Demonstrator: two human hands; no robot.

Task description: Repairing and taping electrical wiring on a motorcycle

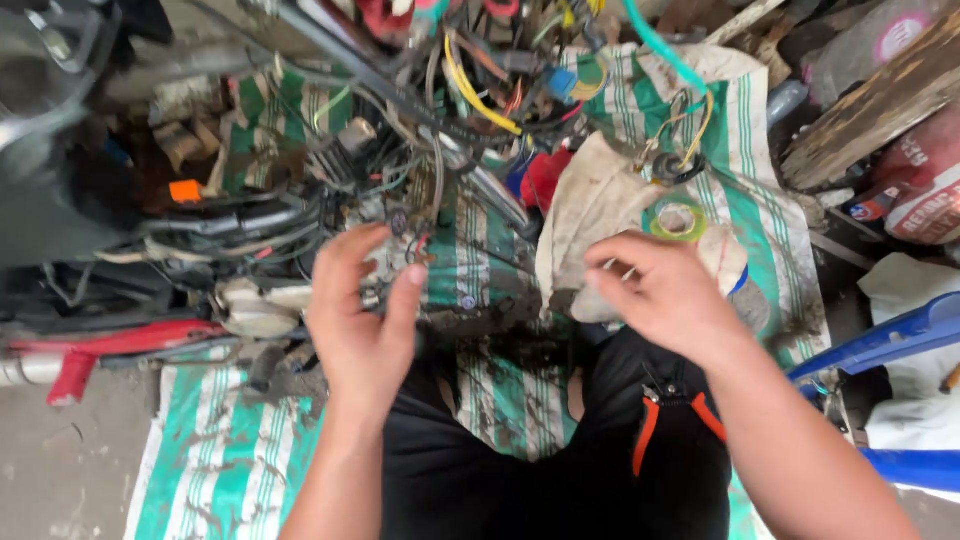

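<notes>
My left hand hovers with its fingers spread just below a tangle of black, yellow and red wires and a small metal part; it holds nothing that I can see. My right hand hangs above a dirty white cloth, fingers loosely curled and apart, with nothing in it. A roll of green tape lies on the cloth just beyond the right fingers. Orange-handled pliers rest on my black trousers under the right wrist.
A green and white striped sack covers the floor. A stripped motorbike frame with a red part fills the left. Wooden planks, printed bags and a blue plastic chair stand on the right.
</notes>
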